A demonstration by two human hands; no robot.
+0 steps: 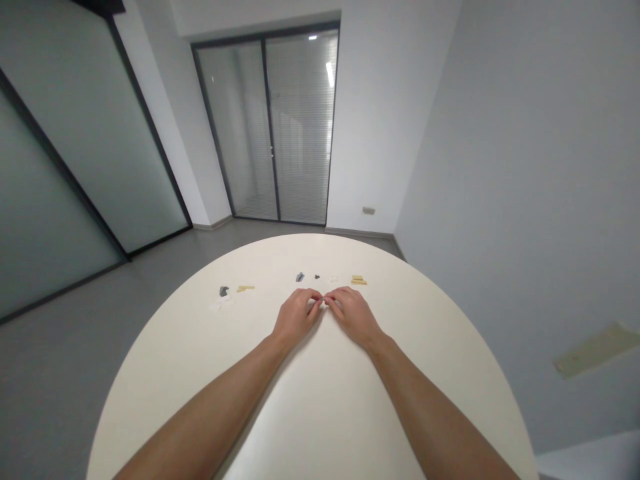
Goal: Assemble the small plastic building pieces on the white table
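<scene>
Left hand (299, 315) and right hand (354, 315) come together over the table (320, 407), each drawn into a narrow pinch with thumb and fingers nearly closed. At the meeting point of the 2 pinches is a tiny greyish piece (323, 299), which both seem to grip; its shape is too small to tell. The step in hand looks like fine fingertip work on that piece. As I judge it, the next move calls for light, steady pressure and small turns of the fingertips, with the forearms kept quiet.

Farther off to the left, white scraps (223, 300) lie just beside a dark grey piece (224, 291), with yellowish strips (245, 288) near it. Beyond the hands, a blue-grey piece (300, 277), a small black piece (317, 277), faint white bits (334, 279) and tan strips (359, 280) form a loose row. Past the table stand 2 dark-framed glass panels (300, 133).
</scene>
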